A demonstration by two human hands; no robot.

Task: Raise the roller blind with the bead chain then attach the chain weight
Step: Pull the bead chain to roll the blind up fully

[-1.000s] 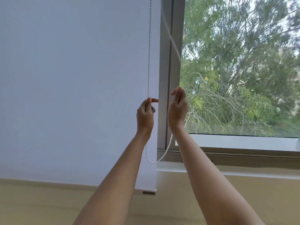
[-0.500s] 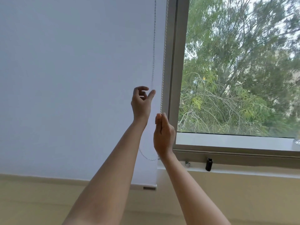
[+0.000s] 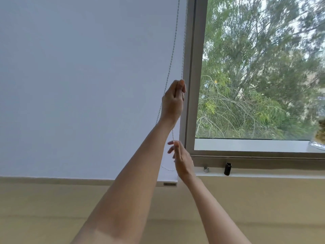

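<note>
Since half a second ago the left hand (image 3: 173,101) has climbed and closed on the bead chain (image 3: 171,55), while the right hand (image 3: 182,160) has dropped lower and opened. Left fingers (image 3: 181,86) pinch the right strand at about 12 o'clock of the right hand, whose fingers are spread, apparently just touching the chain. Raising is under way; the blind (image 3: 79,85) hangs low, its bottom bar (image 3: 167,184) below the sill (image 3: 263,175). Next comes a downward left pull, the right regrasping above. Both strands run near-vertical, looping at 6 o'clock. A small black cylinder (image 3: 228,169), perhaps the weight, stands on the sill.
</note>
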